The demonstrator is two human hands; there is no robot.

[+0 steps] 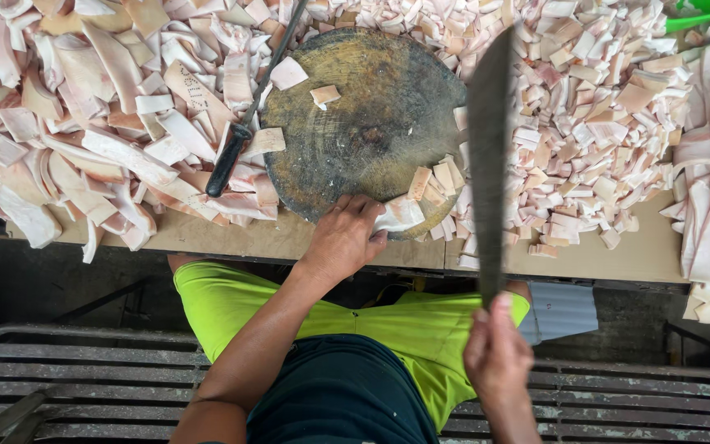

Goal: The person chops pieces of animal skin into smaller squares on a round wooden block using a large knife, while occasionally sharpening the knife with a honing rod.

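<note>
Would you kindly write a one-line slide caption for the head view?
Left hand steadies a pale strip on a round chopping block while the right hand raises a cleaver.

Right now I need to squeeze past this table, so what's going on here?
A person is cutting pale meat strips on a round wooden chopping block. The left hand pins a strip at the block's near edge, while the right hand holds a long cleaver raised above it. Uncut strips are heaped to the left, chopped pieces to the right. A second knife lies beside the block.
</note>
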